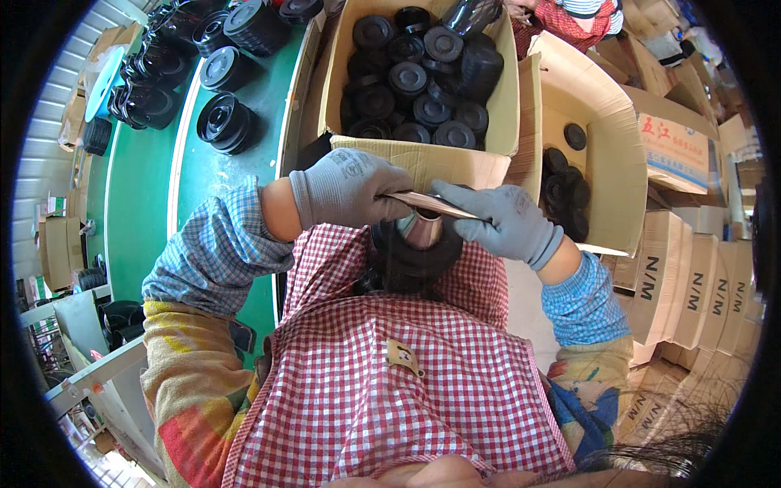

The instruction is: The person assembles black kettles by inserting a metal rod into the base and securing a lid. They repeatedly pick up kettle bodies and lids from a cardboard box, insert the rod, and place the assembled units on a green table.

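Note:
Both hands wear grey gloves and meet in front of my chest. Between them is a thin, flat, shiny piece, seen nearly edge-on, so its kind does not show. My left hand is closed on its left end. At its right end, my right hand pinches it with thumb and fingers. Just below, a black round part rests at my lap, with a shiny silver cone-shaped piece standing in its middle. The flat piece hides the cone's top.
Ahead stands an open cardboard box of black round parts. Right of it, another open box holds several black discs. A green table on the left carries stacked black parts. Cartons line the right; another person's red sleeve shows beyond.

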### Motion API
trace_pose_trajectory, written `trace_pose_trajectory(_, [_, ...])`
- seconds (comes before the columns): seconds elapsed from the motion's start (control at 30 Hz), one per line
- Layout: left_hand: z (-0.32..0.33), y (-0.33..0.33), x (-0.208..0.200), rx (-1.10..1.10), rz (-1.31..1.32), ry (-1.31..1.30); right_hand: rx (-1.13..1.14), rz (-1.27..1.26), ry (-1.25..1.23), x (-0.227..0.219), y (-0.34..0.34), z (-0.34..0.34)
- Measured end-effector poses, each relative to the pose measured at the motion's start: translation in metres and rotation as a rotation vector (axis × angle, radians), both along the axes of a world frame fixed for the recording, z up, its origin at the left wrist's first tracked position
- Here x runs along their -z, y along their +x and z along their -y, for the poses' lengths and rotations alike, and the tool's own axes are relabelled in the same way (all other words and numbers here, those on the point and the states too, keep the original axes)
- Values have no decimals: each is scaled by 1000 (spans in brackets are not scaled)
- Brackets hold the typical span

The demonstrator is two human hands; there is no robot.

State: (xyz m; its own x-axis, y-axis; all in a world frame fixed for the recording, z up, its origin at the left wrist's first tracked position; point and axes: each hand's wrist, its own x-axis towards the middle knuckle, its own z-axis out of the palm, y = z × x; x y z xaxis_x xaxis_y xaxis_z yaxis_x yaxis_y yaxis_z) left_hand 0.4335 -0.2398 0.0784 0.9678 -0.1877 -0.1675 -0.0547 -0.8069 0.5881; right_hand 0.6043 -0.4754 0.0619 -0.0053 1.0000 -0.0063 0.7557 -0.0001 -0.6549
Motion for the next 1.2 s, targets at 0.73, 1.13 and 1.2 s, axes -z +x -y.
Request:
trace_pose_trajectory(0.73, [-10, 95, 98, -156, -12, -374, -132, -610, 38, 12, -29, -56])
trace_pose_trajectory(1.13, [100, 7, 28, 197, 550, -62, -172, -1356, -191, 21, -18, -59])
trace_pose_trajectory(1.2, [106, 9, 36, 193, 464, -27, -166, -1314, -263, 18, -12, -64])
